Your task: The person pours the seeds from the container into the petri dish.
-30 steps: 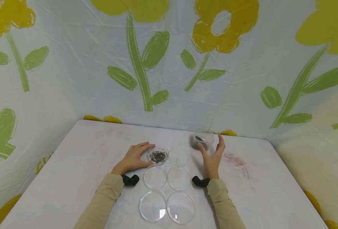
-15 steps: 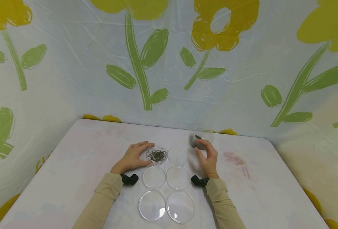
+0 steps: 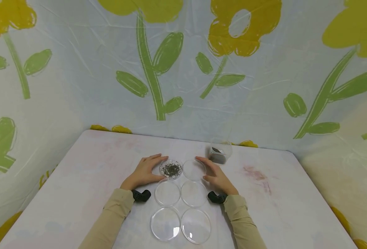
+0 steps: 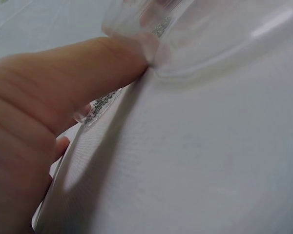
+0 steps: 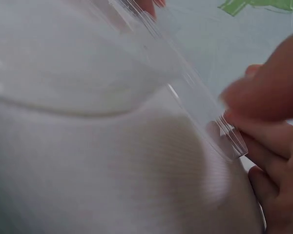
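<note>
My left hand (image 3: pixel 144 170) curves round the left side of a clear petri dish with dark granules (image 3: pixel 171 169), thumb on its near side and fingers at its far side. The left wrist view shows the thumb (image 4: pixel 97 61) against the dish wall. My right hand (image 3: pixel 217 174) lies round the right side of a clear petri dish without granules (image 3: pixel 194 170), next to the first. Its forefinger reaches the far rim and the thumb is at the near right rim. In the right wrist view, fingers (image 5: pixel 268 139) sit at this dish's edge (image 5: pixel 227 141), with the thumb blurred beside it.
Nearer on the table (image 3: pixel 77 193) lie several more clear dishes, a middle pair (image 3: pixel 168 193) and a front pair (image 3: pixel 196 226). A clear plastic tub (image 3: pixel 222 148) with dark granules stands at the back right, beyond my right hand. A flowered cloth (image 3: pixel 183 86) hangs behind the table.
My right hand has come away from the tub at the back and moved left and nearer, to the right-hand dish. My left hand stays at the dish with granules.
</note>
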The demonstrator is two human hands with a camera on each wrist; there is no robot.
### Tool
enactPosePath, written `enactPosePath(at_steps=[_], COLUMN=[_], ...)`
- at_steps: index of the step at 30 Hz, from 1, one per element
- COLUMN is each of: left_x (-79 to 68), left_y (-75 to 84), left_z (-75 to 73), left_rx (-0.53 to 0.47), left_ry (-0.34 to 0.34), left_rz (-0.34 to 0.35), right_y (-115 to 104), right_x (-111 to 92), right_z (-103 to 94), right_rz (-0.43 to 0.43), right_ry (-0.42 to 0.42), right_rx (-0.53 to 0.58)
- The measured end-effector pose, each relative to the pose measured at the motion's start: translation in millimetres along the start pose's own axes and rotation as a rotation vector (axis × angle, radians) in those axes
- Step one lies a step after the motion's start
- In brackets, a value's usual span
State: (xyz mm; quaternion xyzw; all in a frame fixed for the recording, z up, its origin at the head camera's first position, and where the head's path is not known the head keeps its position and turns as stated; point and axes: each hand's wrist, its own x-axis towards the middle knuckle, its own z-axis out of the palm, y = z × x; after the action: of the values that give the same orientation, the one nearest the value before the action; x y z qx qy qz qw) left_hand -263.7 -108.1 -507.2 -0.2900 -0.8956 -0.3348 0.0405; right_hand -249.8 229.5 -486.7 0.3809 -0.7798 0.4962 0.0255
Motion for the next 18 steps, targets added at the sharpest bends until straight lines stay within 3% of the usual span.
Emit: enactPosePath(at_steps=[5,12,18], left_x=[-0.1,-0.3,0.4], left_y=[0.9,0.5,1.5], left_z=[-0.1,0.3,-0.6], left_rx=[0.014,0.014,0.007], left_ry=[-0.008,0.009,-0.006], left_rz=[-0.005,0.008,-0.006], right_y=[15,-28,-24], right_x=[-2,7,6], right_z=[0.1,-0.5,-2.1], right_rz=[0.058,0.13,0.179], right_ry=[-0.063,-0.052,0.003], right_rx=[-0.072,-0.058,-0.002])
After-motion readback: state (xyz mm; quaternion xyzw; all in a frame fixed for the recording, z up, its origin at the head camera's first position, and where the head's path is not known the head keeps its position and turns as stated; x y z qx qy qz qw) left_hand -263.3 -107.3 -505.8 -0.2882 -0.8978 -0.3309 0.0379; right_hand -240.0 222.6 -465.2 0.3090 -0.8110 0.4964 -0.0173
